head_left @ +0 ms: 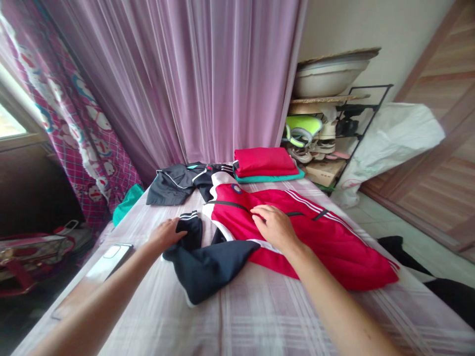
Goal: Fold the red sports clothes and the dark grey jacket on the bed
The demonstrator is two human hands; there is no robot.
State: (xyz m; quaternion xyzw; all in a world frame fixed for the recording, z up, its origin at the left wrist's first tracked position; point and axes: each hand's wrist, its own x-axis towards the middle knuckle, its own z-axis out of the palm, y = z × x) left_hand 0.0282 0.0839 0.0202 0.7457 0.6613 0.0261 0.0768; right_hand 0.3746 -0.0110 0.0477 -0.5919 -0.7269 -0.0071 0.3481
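A red, white and navy jacket (319,247) lies spread on the bed, with white stripes down one red sleeve and a dark zip. My left hand (168,233) grips the navy sleeve (215,264) near its striped end, thumb across the cloth. On the jacket's red front, beside the zip, my right hand (274,225) has its fingers curled onto the fabric; the fingertips are partly hidden. Behind the jacket lies a dark grey garment (170,185) with white piping. A folded red stack (265,160) rests on a folded teal cloth (274,177) at the back.
A phone (106,262) lies on the checked bedsheet (256,316) left of my forearm. Teal fabric (126,203) hangs at the bed's left edge. Purple curtains (208,89) close off the back. On the right stand a shoe rack (358,136) and a white plastic bag (397,136).
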